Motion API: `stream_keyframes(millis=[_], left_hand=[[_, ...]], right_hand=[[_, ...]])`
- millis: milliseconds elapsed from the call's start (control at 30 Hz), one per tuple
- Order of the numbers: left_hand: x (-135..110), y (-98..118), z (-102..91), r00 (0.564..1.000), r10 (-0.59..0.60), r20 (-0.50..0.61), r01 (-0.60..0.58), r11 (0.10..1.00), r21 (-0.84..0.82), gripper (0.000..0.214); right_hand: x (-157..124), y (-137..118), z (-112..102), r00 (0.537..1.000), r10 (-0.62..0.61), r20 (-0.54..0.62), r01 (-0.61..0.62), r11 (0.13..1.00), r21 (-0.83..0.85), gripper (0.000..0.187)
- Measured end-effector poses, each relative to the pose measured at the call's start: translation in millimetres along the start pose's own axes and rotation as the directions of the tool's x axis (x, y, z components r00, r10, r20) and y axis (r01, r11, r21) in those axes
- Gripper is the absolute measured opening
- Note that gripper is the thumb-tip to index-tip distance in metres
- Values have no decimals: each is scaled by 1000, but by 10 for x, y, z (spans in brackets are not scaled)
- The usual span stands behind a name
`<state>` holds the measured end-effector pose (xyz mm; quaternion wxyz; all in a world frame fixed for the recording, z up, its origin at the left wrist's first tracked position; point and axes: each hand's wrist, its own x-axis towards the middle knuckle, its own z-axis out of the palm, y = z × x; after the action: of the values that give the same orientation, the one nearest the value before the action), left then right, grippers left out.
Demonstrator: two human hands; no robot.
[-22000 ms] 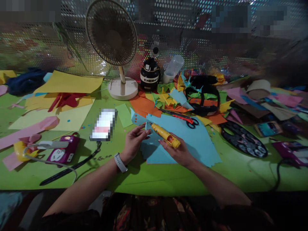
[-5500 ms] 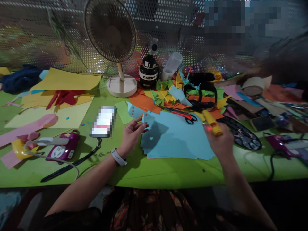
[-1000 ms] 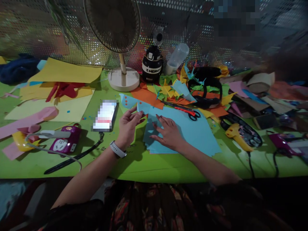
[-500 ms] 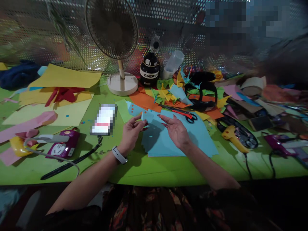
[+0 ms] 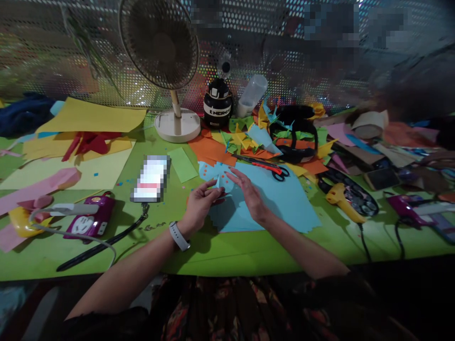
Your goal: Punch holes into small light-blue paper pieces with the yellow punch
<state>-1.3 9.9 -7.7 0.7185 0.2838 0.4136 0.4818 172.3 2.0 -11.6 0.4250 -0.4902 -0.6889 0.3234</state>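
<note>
My left hand, with a white watch band on its wrist, is closed in a pinch on a small folded piece of light blue paper. Several orange dots show around this piece. Its exact folds are hard to make out against the blue sheets beneath. My right hand is just to the right, its fingers stretched out and their tips close to the folded paper; whether they touch it I cannot tell. Red-handled scissors lie on the blue sheets beyond my right hand.
A phone and a purple glue gun lie left. Behind stand a fan, a black jar and folded paper stars. Right are a yellow glue gun, another purple device and paper scraps.
My left hand has moved slightly right and down with the blue paper. My right hand has come nearer to it. More of the light green paper strip is uncovered, and the view has shifted slightly.
</note>
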Motion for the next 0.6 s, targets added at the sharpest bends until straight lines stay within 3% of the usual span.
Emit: stream_keyframes(millis=[100, 200, 333, 433, 533, 600], left_hand=[[-2, 2, -1, 1000, -14, 6, 14, 1000, -11, 50], [-5, 10, 9, 1000, -15, 2, 15, 1000, -17, 51], [2, 28, 10, 1000, -1, -9, 1, 1000, -17, 52], [18, 44, -5, 1000, 21, -15, -21, 1000, -13, 51], [31, 55, -17, 999, 39, -28, -40, 999, -7, 51], [33, 58, -18, 999, 45, -29, -45, 999, -7, 51]], right_hand=[[-11, -41, -41, 997, -68, -20, 66, 995, -78, 51], [-6, -72, -68, 979, -161, -126, 135, 972, -195, 45], [19, -92, -112, 924, -347, -161, 254, 872, -419, 30], [15, -78, -271, 879, -440, -182, 302, 810, -502, 15], [-82, 45, -631, 862, -429, -271, 210, 788, -579, 24], [-204, 214, -974, 848, -341, -405, 13, 778, -628, 40]])
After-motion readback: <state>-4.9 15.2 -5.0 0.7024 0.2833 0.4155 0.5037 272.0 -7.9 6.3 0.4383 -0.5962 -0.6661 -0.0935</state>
